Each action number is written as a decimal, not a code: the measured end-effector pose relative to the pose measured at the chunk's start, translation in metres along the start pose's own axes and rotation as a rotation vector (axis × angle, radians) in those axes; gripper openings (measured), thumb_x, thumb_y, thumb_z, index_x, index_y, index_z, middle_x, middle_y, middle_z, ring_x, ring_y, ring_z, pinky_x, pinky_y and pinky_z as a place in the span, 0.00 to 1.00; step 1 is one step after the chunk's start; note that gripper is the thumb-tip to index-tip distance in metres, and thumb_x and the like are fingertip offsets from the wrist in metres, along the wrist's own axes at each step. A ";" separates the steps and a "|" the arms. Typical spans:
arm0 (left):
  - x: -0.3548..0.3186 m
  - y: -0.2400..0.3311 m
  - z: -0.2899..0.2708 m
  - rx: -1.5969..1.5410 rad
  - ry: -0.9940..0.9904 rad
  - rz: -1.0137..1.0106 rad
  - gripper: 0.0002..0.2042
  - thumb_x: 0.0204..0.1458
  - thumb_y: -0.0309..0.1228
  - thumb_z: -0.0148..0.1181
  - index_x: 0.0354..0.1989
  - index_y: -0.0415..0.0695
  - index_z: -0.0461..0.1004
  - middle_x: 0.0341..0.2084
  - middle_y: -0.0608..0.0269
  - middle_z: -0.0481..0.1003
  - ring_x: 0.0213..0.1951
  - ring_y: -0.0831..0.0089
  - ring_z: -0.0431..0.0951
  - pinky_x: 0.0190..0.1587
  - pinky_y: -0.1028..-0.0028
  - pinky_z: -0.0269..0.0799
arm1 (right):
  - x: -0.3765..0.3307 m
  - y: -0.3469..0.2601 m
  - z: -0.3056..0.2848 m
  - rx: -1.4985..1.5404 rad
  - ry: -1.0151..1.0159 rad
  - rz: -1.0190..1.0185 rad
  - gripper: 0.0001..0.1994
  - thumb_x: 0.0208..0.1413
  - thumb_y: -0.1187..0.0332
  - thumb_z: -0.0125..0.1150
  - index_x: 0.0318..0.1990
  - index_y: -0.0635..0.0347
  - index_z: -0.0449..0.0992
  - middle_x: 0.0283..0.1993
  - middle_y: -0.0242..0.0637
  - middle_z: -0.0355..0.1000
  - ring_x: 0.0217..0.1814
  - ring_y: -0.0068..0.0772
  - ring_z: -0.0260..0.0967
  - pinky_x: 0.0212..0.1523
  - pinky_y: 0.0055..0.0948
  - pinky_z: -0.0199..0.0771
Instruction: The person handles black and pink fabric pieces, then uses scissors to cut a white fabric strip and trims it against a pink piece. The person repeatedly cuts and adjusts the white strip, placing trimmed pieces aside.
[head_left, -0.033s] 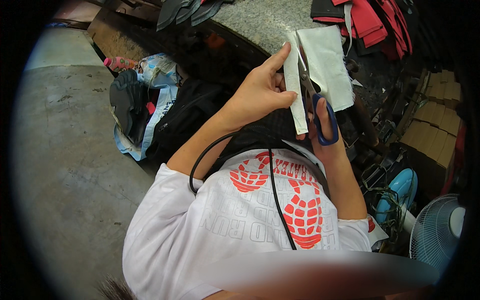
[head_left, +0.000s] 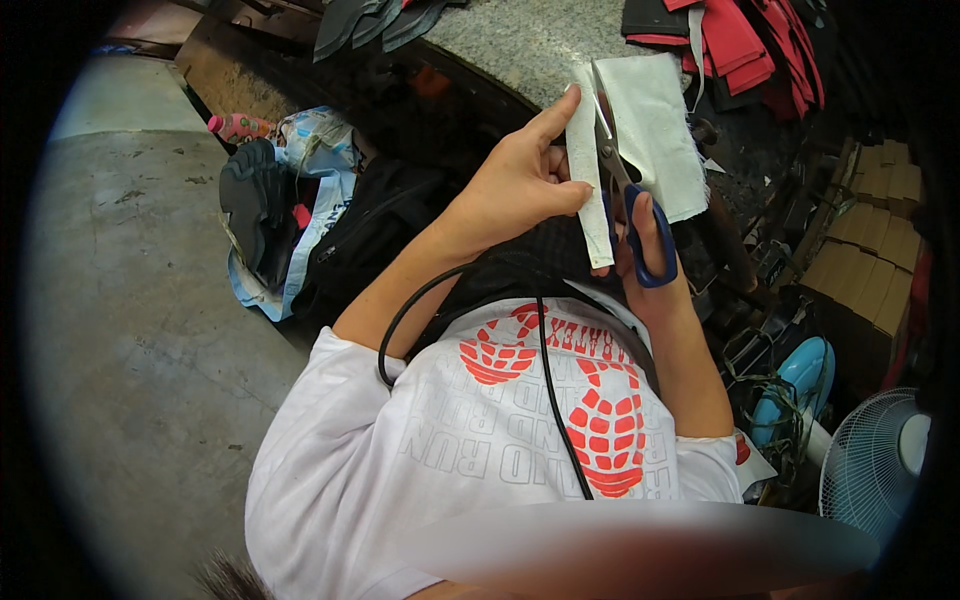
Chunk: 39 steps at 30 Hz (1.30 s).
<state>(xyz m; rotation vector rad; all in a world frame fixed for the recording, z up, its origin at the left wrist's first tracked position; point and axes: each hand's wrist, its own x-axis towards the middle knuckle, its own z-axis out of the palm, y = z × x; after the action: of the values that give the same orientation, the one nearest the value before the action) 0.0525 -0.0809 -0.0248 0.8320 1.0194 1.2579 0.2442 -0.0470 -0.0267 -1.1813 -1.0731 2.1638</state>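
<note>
The person's left hand (head_left: 530, 185) pinched a narrow white strip (head_left: 584, 150) between thumb and fingers, the index finger stretched up along its far part, probably so that the limp material would stand straight beside the blades. The right hand (head_left: 647, 240) grasped blue-handled scissors (head_left: 620, 173), its thumb through one loop; its other fingers were mostly hidden, so their exact grip could not be told. The scissors pointed away from the body and lay between the strip, on the left hand's side, and a wider piece of white cloth (head_left: 650, 130) beyond the right hand, an arrangement that seemed to give the blades a clear line along the strip. Whether strip and cloth were joined at the far end could not be told. Both hands worked near the body, just short of the speckled worktop (head_left: 535, 45), perhaps because the scissors had more room there. Red and black pieces (head_left: 745, 65) lay beyond the right hand, and dark flat pieces (head_left: 365, 22) lay ahead and left of the left hand, both apart from the cutting.
</note>
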 end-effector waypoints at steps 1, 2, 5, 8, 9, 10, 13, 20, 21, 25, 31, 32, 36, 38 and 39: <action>0.001 0.001 -0.002 -0.007 0.002 0.005 0.44 0.51 0.14 0.58 0.76 0.38 0.42 0.51 0.54 0.73 0.45 0.76 0.76 0.45 0.75 0.77 | 0.003 -0.001 0.000 -0.018 -0.031 -0.008 0.29 0.63 0.36 0.52 0.36 0.59 0.73 0.20 0.29 0.70 0.20 0.16 0.63 0.23 0.16 0.56; 0.001 0.002 -0.003 -0.010 0.000 0.016 0.44 0.51 0.14 0.58 0.76 0.37 0.43 0.52 0.54 0.73 0.45 0.76 0.76 0.45 0.75 0.77 | 0.005 -0.001 0.000 -0.033 -0.033 -0.012 0.29 0.63 0.36 0.53 0.36 0.59 0.73 0.19 0.29 0.69 0.20 0.16 0.63 0.22 0.16 0.56; 0.003 0.004 -0.009 0.042 0.006 0.007 0.43 0.50 0.13 0.58 0.76 0.37 0.44 0.54 0.55 0.72 0.45 0.76 0.76 0.45 0.76 0.76 | 0.010 -0.004 -0.001 -0.068 -0.045 -0.018 0.30 0.62 0.36 0.53 0.36 0.60 0.73 0.18 0.29 0.68 0.19 0.17 0.63 0.22 0.17 0.57; 0.002 0.006 -0.012 0.029 0.010 0.009 0.44 0.50 0.13 0.59 0.76 0.37 0.44 0.55 0.54 0.71 0.46 0.76 0.76 0.46 0.76 0.76 | 0.010 -0.005 -0.001 -0.057 -0.049 0.018 0.31 0.61 0.36 0.55 0.36 0.61 0.73 0.17 0.29 0.67 0.18 0.18 0.63 0.23 0.18 0.59; 0.001 0.007 -0.013 0.059 0.032 -0.014 0.44 0.49 0.13 0.59 0.76 0.37 0.45 0.56 0.55 0.70 0.47 0.75 0.76 0.47 0.76 0.75 | 0.010 -0.004 -0.001 -0.038 -0.047 0.027 0.31 0.61 0.35 0.55 0.35 0.61 0.72 0.17 0.29 0.66 0.18 0.18 0.63 0.23 0.18 0.60; -0.002 0.009 -0.013 0.088 0.047 -0.033 0.44 0.49 0.13 0.59 0.76 0.37 0.45 0.57 0.55 0.70 0.48 0.75 0.76 0.48 0.76 0.75 | 0.010 -0.003 0.000 -0.019 -0.046 0.035 0.31 0.61 0.35 0.55 0.35 0.62 0.72 0.16 0.29 0.66 0.18 0.19 0.63 0.23 0.19 0.60; -0.007 0.015 -0.010 0.129 0.110 0.123 0.44 0.48 0.13 0.59 0.75 0.35 0.44 0.58 0.54 0.67 0.47 0.75 0.76 0.47 0.78 0.74 | 0.011 0.000 0.002 0.021 -0.027 0.074 0.32 0.59 0.34 0.56 0.35 0.62 0.72 0.16 0.30 0.66 0.18 0.20 0.63 0.24 0.18 0.62; 0.046 0.045 -0.002 0.446 -0.035 0.447 0.41 0.47 0.16 0.59 0.74 0.42 0.54 0.55 0.57 0.67 0.40 0.75 0.76 0.42 0.75 0.74 | 0.001 0.004 -0.009 -0.027 -0.209 0.162 0.33 0.61 0.30 0.45 0.40 0.56 0.73 0.24 0.32 0.73 0.24 0.20 0.68 0.28 0.19 0.62; 0.066 0.049 -0.001 0.646 -0.033 0.505 0.41 0.46 0.18 0.61 0.73 0.50 0.56 0.52 0.54 0.69 0.37 0.70 0.77 0.41 0.72 0.75 | -0.002 0.005 -0.012 -0.065 -0.226 0.183 0.33 0.63 0.31 0.44 0.40 0.56 0.73 0.24 0.32 0.73 0.25 0.19 0.68 0.28 0.19 0.59; 0.174 0.046 0.023 0.800 -0.074 0.734 0.38 0.45 0.17 0.59 0.69 0.42 0.56 0.60 0.41 0.66 0.57 0.44 0.69 0.56 0.61 0.71 | -0.009 0.010 -0.019 -0.120 -0.241 0.106 0.31 0.65 0.35 0.43 0.40 0.58 0.73 0.22 0.32 0.73 0.24 0.19 0.66 0.28 0.19 0.57; 0.235 0.033 0.032 1.326 0.250 0.699 0.19 0.52 0.29 0.61 0.53 0.45 0.67 0.38 0.48 0.79 0.39 0.47 0.81 0.41 0.51 0.76 | -0.018 0.015 -0.026 -0.077 -0.247 0.106 0.31 0.66 0.36 0.44 0.40 0.60 0.73 0.22 0.34 0.73 0.25 0.21 0.67 0.31 0.19 0.62; 0.232 0.034 0.030 1.320 0.251 0.673 0.18 0.54 0.30 0.59 0.54 0.47 0.68 0.37 0.48 0.79 0.39 0.47 0.81 0.41 0.51 0.76 | -0.020 0.014 -0.027 -0.072 -0.255 0.106 0.31 0.66 0.37 0.44 0.40 0.61 0.73 0.22 0.35 0.73 0.25 0.21 0.68 0.31 0.19 0.62; 0.185 0.048 0.007 1.256 0.271 0.572 0.16 0.58 0.33 0.54 0.55 0.51 0.69 0.37 0.46 0.80 0.40 0.46 0.81 0.41 0.50 0.74 | -0.035 0.007 -0.033 -0.129 -0.338 0.089 0.31 0.67 0.37 0.44 0.40 0.63 0.71 0.23 0.36 0.73 0.25 0.22 0.68 0.33 0.19 0.65; 0.142 0.053 -0.008 1.290 0.371 0.622 0.19 0.56 0.31 0.57 0.56 0.48 0.68 0.40 0.45 0.78 0.41 0.47 0.80 0.44 0.52 0.75 | -0.048 -0.003 -0.042 -0.181 -0.413 0.087 0.36 0.63 0.32 0.41 0.43 0.64 0.70 0.24 0.34 0.70 0.24 0.23 0.67 0.28 0.19 0.65; 0.118 0.055 -0.017 1.237 0.393 0.725 0.21 0.54 0.32 0.60 0.57 0.48 0.67 0.42 0.44 0.77 0.41 0.46 0.81 0.45 0.53 0.76 | -0.055 -0.007 -0.048 -0.165 -0.400 0.071 0.36 0.61 0.32 0.47 0.43 0.65 0.70 0.23 0.35 0.71 0.23 0.23 0.67 0.28 0.19 0.66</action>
<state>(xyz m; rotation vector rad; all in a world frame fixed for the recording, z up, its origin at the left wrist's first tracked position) 0.0189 0.0427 0.0030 2.0857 1.9720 1.3277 0.3141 -0.0608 -0.0089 -0.8812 -1.4161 2.4725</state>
